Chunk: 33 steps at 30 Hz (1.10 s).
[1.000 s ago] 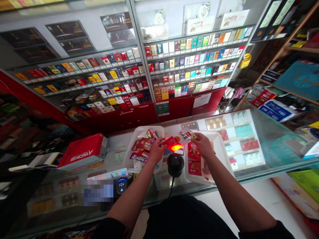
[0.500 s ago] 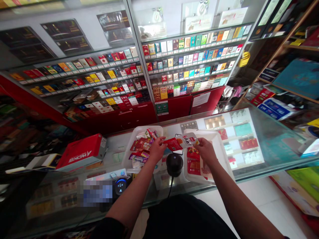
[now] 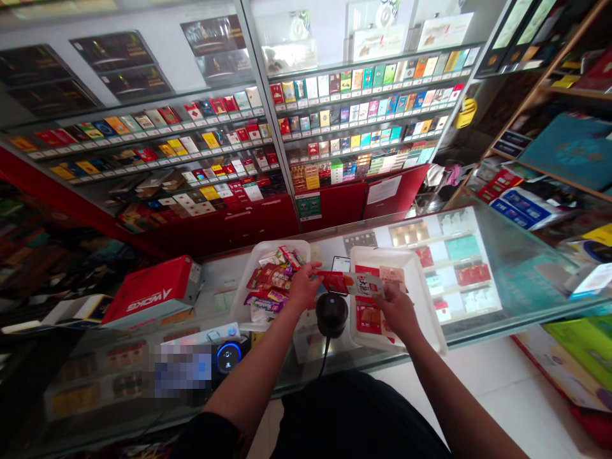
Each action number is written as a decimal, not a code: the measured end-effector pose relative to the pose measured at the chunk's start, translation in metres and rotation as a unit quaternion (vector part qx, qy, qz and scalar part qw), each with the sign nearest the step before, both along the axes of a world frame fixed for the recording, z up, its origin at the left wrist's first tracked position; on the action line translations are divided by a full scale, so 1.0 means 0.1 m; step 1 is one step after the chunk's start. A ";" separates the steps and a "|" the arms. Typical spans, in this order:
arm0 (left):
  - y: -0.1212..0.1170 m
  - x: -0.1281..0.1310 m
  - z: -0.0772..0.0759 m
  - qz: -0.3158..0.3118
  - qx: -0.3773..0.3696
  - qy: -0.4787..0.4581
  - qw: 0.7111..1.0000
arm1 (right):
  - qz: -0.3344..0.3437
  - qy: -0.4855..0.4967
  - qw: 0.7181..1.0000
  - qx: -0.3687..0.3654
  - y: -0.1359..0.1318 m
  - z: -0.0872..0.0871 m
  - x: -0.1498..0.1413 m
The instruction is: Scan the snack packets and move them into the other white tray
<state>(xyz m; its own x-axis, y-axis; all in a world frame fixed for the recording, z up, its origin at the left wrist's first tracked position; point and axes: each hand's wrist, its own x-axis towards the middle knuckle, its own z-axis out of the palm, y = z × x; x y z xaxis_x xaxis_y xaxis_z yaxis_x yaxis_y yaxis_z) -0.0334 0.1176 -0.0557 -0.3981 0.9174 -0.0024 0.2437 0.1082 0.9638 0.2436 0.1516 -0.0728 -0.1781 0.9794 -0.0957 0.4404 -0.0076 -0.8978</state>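
Stretched between my two hands is a red-and-white snack packet (image 3: 367,285), held roughly level above the glass counter. My left hand (image 3: 304,288) pinches its red end, at the right side of a white tray (image 3: 240,299) of mixed snack packs (image 3: 271,278). The white end is in the fingers of my right hand (image 3: 399,311), over a second white tray (image 3: 426,312). Flat red packets (image 3: 368,317) lie in that second tray, partly covered by my hand. Below the held packet stands a round black device (image 3: 331,314) on a cable. A phone (image 3: 341,262) shows behind the packet.
The glass counter (image 3: 526,280) displays boxes inside. On its left are a red box (image 3: 152,290) and a small device with a blue-lit ring (image 3: 229,357), beside a blurred-out screen. Cigarette shelves (image 3: 363,102) stand behind the counter. Stocked wooden shelves hold a blue box (image 3: 568,150) at right.
My right hand has come down slightly, and the packet's white end has dropped to about level with the red end. Both hands keep their hold. The view has shifted slightly.
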 end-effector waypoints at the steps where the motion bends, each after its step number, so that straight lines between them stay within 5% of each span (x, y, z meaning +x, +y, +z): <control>1: 0.00 0.00 0.00 0.002 -0.002 0.002 1.000 | -0.001 -0.002 1.000 -0.003 -0.01 0.00 0.00; 8: 0.05 0.11 0.04 -0.006 0.004 0.026 1.000 | -0.027 -0.021 0.999 -0.007 -0.01 0.03 0.05; 15: 0.08 0.42 0.31 -0.032 0.023 0.083 0.996 | -0.069 -0.011 0.997 -0.032 0.02 0.05 0.29; 22: 0.02 0.88 0.44 -0.127 0.064 0.221 0.965 | -0.144 -0.138 0.977 0.070 0.19 0.04 0.63; 25: -0.05 1.07 0.43 -0.233 0.105 0.282 0.925 | -0.165 -0.149 0.967 0.125 0.28 0.03 0.77; 28: -0.13 1.20 0.41 -0.328 0.106 0.305 0.888 | -0.201 -0.175 0.958 0.103 0.32 0.07 0.87; 33: -0.26 1.19 0.46 -0.307 0.084 0.301 0.899 | -0.225 -0.169 0.956 0.082 0.32 0.20 0.88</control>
